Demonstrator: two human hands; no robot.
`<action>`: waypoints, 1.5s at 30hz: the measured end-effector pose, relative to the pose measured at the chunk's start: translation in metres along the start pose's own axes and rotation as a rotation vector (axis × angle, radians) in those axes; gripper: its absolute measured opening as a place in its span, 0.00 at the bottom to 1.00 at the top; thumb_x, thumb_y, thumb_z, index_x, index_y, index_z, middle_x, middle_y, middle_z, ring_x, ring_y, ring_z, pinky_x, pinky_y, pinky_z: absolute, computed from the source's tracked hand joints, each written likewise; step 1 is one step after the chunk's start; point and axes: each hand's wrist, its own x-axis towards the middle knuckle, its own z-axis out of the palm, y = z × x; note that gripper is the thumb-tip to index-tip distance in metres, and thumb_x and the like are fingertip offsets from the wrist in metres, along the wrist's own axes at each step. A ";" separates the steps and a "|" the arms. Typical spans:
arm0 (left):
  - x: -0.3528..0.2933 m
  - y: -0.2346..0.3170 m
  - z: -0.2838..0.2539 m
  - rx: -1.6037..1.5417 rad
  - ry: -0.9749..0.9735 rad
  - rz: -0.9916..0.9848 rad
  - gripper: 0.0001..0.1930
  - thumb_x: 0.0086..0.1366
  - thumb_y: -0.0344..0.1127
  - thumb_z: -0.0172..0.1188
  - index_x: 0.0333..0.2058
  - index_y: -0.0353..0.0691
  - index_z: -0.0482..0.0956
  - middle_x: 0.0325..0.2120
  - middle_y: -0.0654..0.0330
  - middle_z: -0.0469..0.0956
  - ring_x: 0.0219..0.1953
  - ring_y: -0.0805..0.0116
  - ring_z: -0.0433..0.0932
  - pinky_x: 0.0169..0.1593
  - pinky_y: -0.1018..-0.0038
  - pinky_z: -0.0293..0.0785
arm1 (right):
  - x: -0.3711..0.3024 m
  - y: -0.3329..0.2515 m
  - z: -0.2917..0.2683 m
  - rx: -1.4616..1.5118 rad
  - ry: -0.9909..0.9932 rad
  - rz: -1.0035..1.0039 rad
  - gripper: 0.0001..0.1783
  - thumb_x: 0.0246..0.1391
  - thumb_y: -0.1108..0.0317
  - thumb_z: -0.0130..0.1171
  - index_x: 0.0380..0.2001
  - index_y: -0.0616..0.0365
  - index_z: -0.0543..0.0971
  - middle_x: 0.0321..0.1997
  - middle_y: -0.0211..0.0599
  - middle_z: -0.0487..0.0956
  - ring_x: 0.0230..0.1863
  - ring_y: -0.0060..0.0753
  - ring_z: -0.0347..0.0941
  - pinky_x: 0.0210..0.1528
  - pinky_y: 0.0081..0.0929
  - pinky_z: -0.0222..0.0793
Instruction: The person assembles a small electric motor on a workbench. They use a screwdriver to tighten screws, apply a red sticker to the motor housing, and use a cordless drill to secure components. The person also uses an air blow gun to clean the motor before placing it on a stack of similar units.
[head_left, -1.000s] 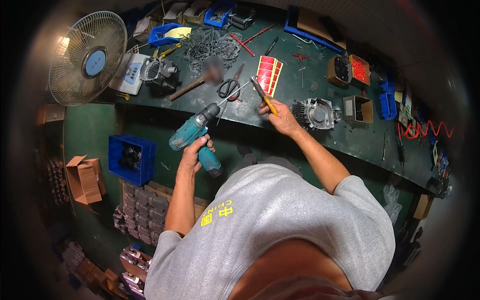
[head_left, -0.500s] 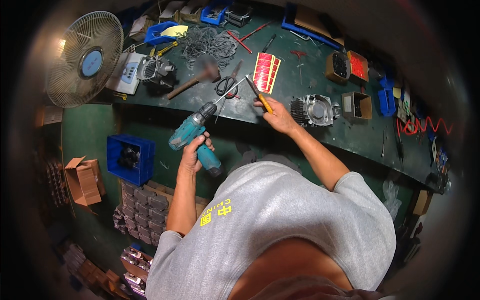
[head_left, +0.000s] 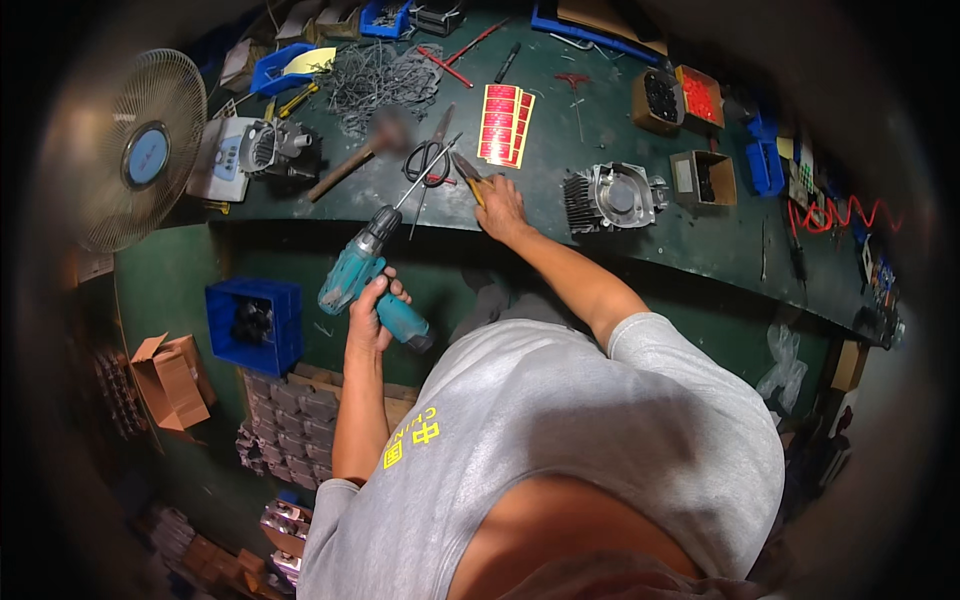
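Overhead view of a workbench. A teal cordless drill (head_left: 365,285) is held in the left hand (head_left: 368,315), the grip wrapped fully around the handle; the tool is carried in the air just in front of the near edge of the dark green tabletop (head_left: 640,250), its long bit angled up and to the right over that edge. The right hand (head_left: 500,205) is laid on the tabletop, its grip closed on a yellow-handled tool (head_left: 470,178) whose tip is directed away from the person, toward a pair of black-handled scissors (head_left: 428,155) lying just beside it. A sheet of red labels (head_left: 505,125) is seen just beyond the right hand. A finned grey metal casting (head_left: 610,197) is placed to the right of that hand, near the tabletop edge, with small open cardboard boxes (head_left: 705,178) farther right. A hammer (head_left: 355,158), blurred at its head, is shown left of the scissors, and a tangle of grey wire pieces (head_left: 380,75) is spread behind it. A second metal assembly (head_left: 275,148) is set at the left end, beside a desk fan (head_left: 145,150). Below the tabletop, a blue bin (head_left: 255,325) and an open carton (head_left: 170,380) are visible on the floor, with stacked grey parts (head_left: 300,420) beside them.
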 end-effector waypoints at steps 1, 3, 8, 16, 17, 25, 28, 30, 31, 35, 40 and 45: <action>-0.002 -0.001 0.000 -0.001 0.001 0.002 0.14 0.66 0.38 0.65 0.46 0.38 0.78 0.29 0.59 0.78 0.32 0.64 0.79 0.42 0.65 0.79 | 0.002 0.001 0.001 -0.005 0.033 -0.012 0.22 0.52 0.69 0.63 0.52 0.60 0.80 0.61 0.49 0.72 0.61 0.59 0.67 0.63 0.48 0.68; -0.002 -0.002 -0.001 -0.002 0.003 0.008 0.14 0.66 0.38 0.65 0.46 0.38 0.78 0.29 0.59 0.78 0.32 0.64 0.79 0.42 0.65 0.79 | 0.009 0.008 -0.002 0.013 0.061 -0.055 0.20 0.52 0.69 0.63 0.50 0.60 0.81 0.59 0.51 0.75 0.60 0.59 0.70 0.61 0.48 0.70; 0.003 -0.004 -0.001 -0.061 -0.003 -0.020 0.15 0.65 0.38 0.66 0.46 0.38 0.78 0.29 0.59 0.77 0.32 0.63 0.78 0.43 0.65 0.79 | 0.029 0.035 -0.008 0.104 0.202 0.136 0.14 0.53 0.72 0.62 0.43 0.64 0.83 0.44 0.56 0.83 0.48 0.61 0.80 0.53 0.48 0.76; 0.017 -0.009 0.006 -0.071 -0.039 -0.045 0.16 0.65 0.39 0.66 0.46 0.38 0.77 0.29 0.58 0.77 0.33 0.63 0.78 0.43 0.65 0.79 | -0.002 -0.038 -0.150 0.518 0.071 0.079 0.10 0.55 0.71 0.66 0.39 0.65 0.86 0.33 0.41 0.86 0.33 0.29 0.81 0.39 0.29 0.76; 0.020 -0.010 0.007 -0.068 -0.042 -0.047 0.16 0.65 0.39 0.66 0.46 0.38 0.77 0.29 0.58 0.77 0.33 0.63 0.78 0.43 0.65 0.79 | -0.003 -0.039 -0.180 0.481 0.106 0.043 0.11 0.56 0.71 0.67 0.40 0.64 0.86 0.32 0.38 0.86 0.32 0.21 0.79 0.37 0.24 0.75; 0.034 -0.012 0.042 0.013 -0.036 -0.069 0.16 0.64 0.38 0.66 0.46 0.36 0.78 0.28 0.58 0.78 0.32 0.63 0.79 0.42 0.64 0.80 | 0.102 0.083 -0.279 0.091 -0.273 0.007 0.11 0.53 0.70 0.69 0.40 0.60 0.86 0.33 0.39 0.86 0.34 0.33 0.84 0.37 0.31 0.78; 0.037 -0.022 0.058 0.002 0.000 -0.067 0.15 0.64 0.38 0.66 0.46 0.36 0.78 0.28 0.58 0.78 0.32 0.63 0.80 0.42 0.64 0.81 | 0.137 0.136 -0.235 -0.188 -0.594 -0.258 0.10 0.50 0.70 0.70 0.38 0.54 0.85 0.40 0.40 0.87 0.45 0.48 0.83 0.46 0.42 0.78; 0.038 -0.031 0.070 -0.018 0.027 -0.072 0.15 0.64 0.37 0.66 0.46 0.36 0.78 0.28 0.58 0.78 0.31 0.63 0.80 0.42 0.64 0.81 | 0.144 0.156 -0.205 -0.194 -0.772 -0.341 0.11 0.49 0.70 0.70 0.38 0.54 0.84 0.40 0.40 0.87 0.45 0.49 0.83 0.46 0.43 0.78; 0.039 -0.036 0.074 -0.031 0.043 -0.069 0.15 0.64 0.37 0.66 0.46 0.36 0.78 0.28 0.58 0.78 0.31 0.63 0.80 0.42 0.64 0.81 | 0.148 0.155 -0.195 -0.199 -0.862 -0.390 0.11 0.48 0.70 0.71 0.38 0.55 0.84 0.39 0.40 0.87 0.44 0.49 0.83 0.46 0.43 0.78; 0.040 -0.052 0.089 -0.039 0.100 -0.063 0.16 0.63 0.37 0.66 0.46 0.35 0.78 0.28 0.57 0.78 0.31 0.62 0.80 0.41 0.64 0.82 | 0.151 0.167 -0.168 -0.304 -1.035 -0.499 0.14 0.46 0.71 0.71 0.39 0.52 0.83 0.40 0.39 0.86 0.46 0.50 0.82 0.47 0.45 0.77; 0.040 -0.064 0.102 -0.054 0.141 -0.056 0.16 0.63 0.38 0.67 0.45 0.35 0.78 0.28 0.57 0.78 0.31 0.62 0.80 0.40 0.64 0.82 | 0.152 0.193 -0.143 -0.308 -1.033 -0.762 0.13 0.49 0.68 0.69 0.38 0.53 0.80 0.41 0.42 0.83 0.46 0.54 0.80 0.46 0.50 0.77; 0.042 -0.062 0.112 -0.007 0.129 -0.036 0.17 0.63 0.40 0.67 0.46 0.36 0.78 0.28 0.59 0.78 0.31 0.62 0.80 0.42 0.63 0.81 | 0.151 0.201 -0.144 -0.178 -0.902 -0.737 0.08 0.53 0.69 0.66 0.36 0.57 0.81 0.37 0.45 0.84 0.41 0.53 0.81 0.43 0.47 0.77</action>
